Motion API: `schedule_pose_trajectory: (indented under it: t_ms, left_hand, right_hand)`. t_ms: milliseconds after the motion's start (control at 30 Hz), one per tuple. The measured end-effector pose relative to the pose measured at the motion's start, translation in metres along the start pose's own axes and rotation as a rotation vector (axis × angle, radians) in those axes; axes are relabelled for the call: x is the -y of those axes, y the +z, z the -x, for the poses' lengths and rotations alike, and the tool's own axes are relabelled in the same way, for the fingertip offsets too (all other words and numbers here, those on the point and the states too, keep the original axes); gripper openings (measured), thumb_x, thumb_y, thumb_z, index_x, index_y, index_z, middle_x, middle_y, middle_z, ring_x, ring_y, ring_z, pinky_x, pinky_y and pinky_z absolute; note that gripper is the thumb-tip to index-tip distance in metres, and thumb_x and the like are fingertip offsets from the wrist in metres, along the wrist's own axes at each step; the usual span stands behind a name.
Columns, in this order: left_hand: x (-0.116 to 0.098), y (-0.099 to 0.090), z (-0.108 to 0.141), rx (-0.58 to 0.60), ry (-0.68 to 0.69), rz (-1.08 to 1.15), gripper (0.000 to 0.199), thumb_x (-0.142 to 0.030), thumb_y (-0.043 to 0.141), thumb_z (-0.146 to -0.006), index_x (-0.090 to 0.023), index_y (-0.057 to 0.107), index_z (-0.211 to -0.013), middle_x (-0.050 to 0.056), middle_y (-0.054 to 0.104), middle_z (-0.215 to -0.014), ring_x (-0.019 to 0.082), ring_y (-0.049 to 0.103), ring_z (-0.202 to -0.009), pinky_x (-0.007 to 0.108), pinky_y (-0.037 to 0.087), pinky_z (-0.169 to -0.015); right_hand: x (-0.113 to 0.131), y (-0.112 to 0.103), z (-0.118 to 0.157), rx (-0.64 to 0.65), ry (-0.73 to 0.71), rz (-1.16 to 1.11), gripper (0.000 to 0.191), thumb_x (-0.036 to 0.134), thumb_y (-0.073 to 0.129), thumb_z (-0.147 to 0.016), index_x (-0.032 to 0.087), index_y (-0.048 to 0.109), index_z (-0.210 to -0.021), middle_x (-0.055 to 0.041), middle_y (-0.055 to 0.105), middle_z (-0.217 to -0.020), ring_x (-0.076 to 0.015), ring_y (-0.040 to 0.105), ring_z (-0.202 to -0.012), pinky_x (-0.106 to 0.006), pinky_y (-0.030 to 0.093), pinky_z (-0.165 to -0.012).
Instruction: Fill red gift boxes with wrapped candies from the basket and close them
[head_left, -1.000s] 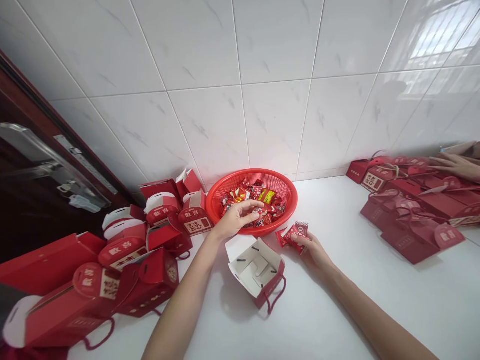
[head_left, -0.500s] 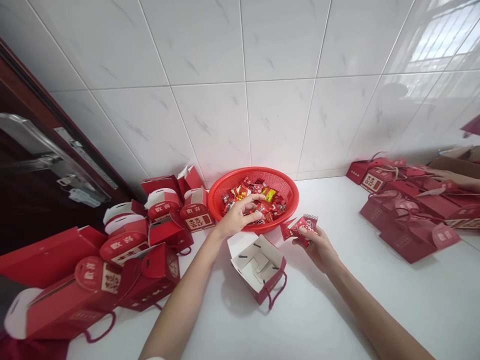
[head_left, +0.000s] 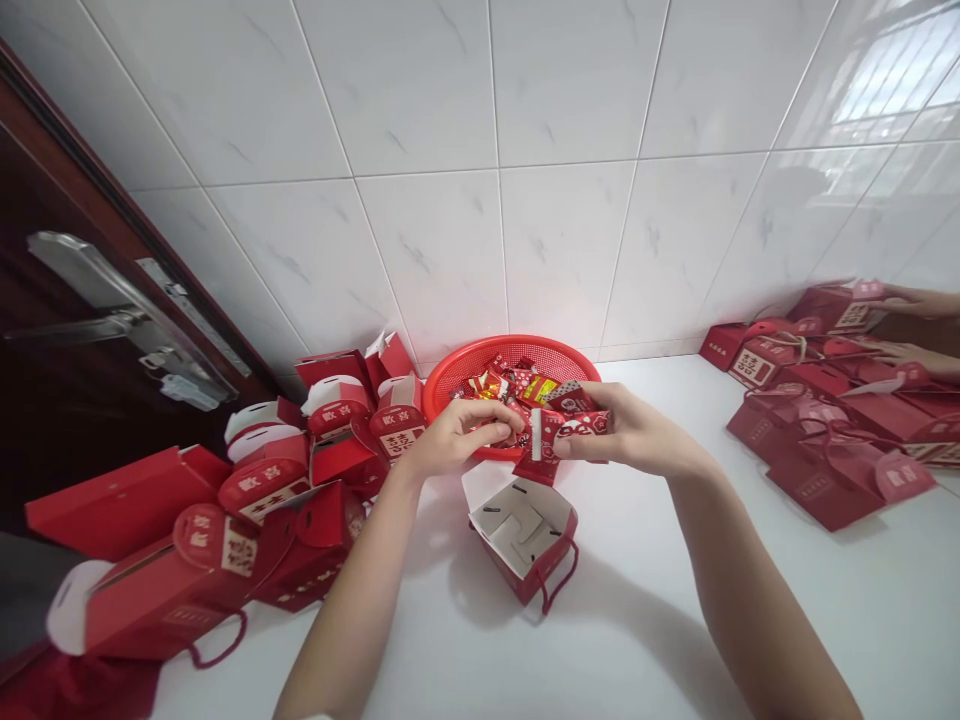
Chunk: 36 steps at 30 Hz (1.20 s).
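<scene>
1. Since the earlier frame, the right hand (head_left: 637,430) has moved left, bringing its packets (head_left: 547,432) over the basket's (head_left: 441,378) front rim.
2. Left boxes (head_left: 264,468): clustered together.
3. Left hand (head_left: 454,435): at the basket, fingers curled; I cannot tell whether its grip holds anything.
4. Basket: more packets (head_left: 489,384) inside.
5. Open box (head_left: 499,562): before the basket, mouth up.
6. Right hand: grip pinched on its packets; the foremost's long axis runs left-right, crimped end pointing left.
7. Right boxes (head_left: 825,487): grouped near the wall (head_left: 570,250).
</scene>
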<state>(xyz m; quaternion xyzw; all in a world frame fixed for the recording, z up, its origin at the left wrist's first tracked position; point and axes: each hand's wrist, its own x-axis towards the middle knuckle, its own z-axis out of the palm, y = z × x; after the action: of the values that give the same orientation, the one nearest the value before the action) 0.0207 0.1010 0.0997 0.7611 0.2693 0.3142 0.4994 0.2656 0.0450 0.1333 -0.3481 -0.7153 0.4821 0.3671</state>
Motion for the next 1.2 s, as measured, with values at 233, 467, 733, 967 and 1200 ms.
schedule_pose_trajectory:
  t_ms: [233, 467, 733, 967, 1200]
  left_hand:
    - [-0.030, 0.007, 0.014, 0.071, 0.023, -0.275, 0.026, -0.039, 0.064, -0.089, -0.016, 0.071, -0.080, 0.002, 0.068, -0.080, 0.017, 0.059, -0.077, 0.026, 0.045, -0.073]
    - [-0.028, 0.011, 0.011, -0.016, -0.027, -0.340, 0.033, -0.042, 0.059, -0.094, -0.015, 0.071, -0.078, 0.001, 0.064, -0.075, 0.016, 0.055, -0.074, 0.026, 0.045, -0.070]
    - [-0.026, 0.009, 0.014, -0.063, -0.065, -0.349, 0.027, -0.042, 0.069, -0.088, -0.016, 0.078, -0.091, 0.006, 0.077, -0.099, 0.023, 0.067, -0.094, 0.031, 0.052, -0.087]
    - [-0.026, -0.012, 0.025, -0.113, -0.011, -0.366, 0.029, -0.043, 0.065, -0.091, -0.020, 0.079, -0.100, 0.007, 0.079, -0.101, 0.022, 0.071, -0.095, 0.028, 0.056, -0.085]
    - [-0.029, -0.027, 0.034, -0.167, -0.015, -0.386, 0.026, -0.040, 0.065, -0.090, -0.021, 0.079, -0.101, 0.006, 0.078, -0.104, 0.022, 0.071, -0.100, 0.028, 0.056, -0.088]
  right_hand:
    - [-0.014, 0.010, -0.009, 0.014, 0.046, -0.114, 0.026, 0.036, 0.082, -0.078, 0.018, 0.069, -0.090, 0.0017, 0.063, -0.073, -0.0127, 0.057, -0.064, -0.025, 0.045, -0.058]
    - [-0.019, 0.005, -0.011, -0.093, 0.020, -0.126, 0.032, 0.036, 0.084, -0.076, 0.016, 0.073, -0.099, -0.0030, 0.071, -0.084, -0.0153, 0.063, -0.069, -0.027, 0.053, -0.061]
    - [-0.026, 0.003, -0.010, -0.164, 0.006, -0.214, 0.032, 0.032, 0.087, -0.072, 0.017, 0.073, -0.097, -0.0035, 0.073, -0.085, -0.0157, 0.067, -0.070, -0.025, 0.054, -0.059]
    - [-0.016, 0.009, -0.008, -0.101, 0.039, -0.105, 0.032, 0.035, 0.086, -0.073, 0.015, 0.069, -0.091, -0.0029, 0.070, -0.077, -0.0157, 0.064, -0.062, -0.028, 0.052, -0.055]
    - [-0.012, 0.023, -0.007, 0.101, 0.011, 0.139, 0.019, 0.028, 0.078, -0.078, 0.018, 0.062, -0.082, 0.0021, 0.059, -0.072, -0.0129, 0.052, -0.064, -0.025, 0.041, -0.056]
